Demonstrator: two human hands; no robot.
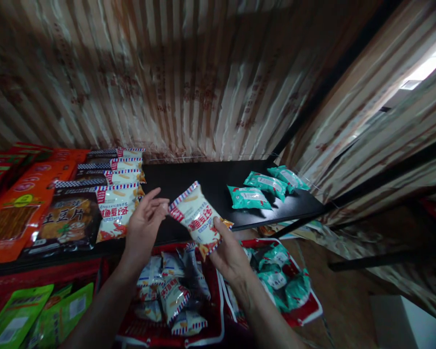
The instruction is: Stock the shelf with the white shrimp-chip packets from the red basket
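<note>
My right hand (229,253) grips a white snack packet (196,216) with red lettering and a red-blue striped edge, held above the front edge of the black shelf (210,182). My left hand (144,224) is beside it, fingers curled, fingertips touching the packet's upper left corner. A row of matching white packets (116,203) lies on the shelf just left of my left hand. Below my hands a red basket (203,334) holds several more of the same packets (174,291).
Three teal packets (266,186) lie at the shelf's right end. A second red basket (307,310) holds several teal packets. Dark and orange snack bags (39,213) fill the shelf's left. Green packets (39,310) sit lower left. Striped curtain behind and right.
</note>
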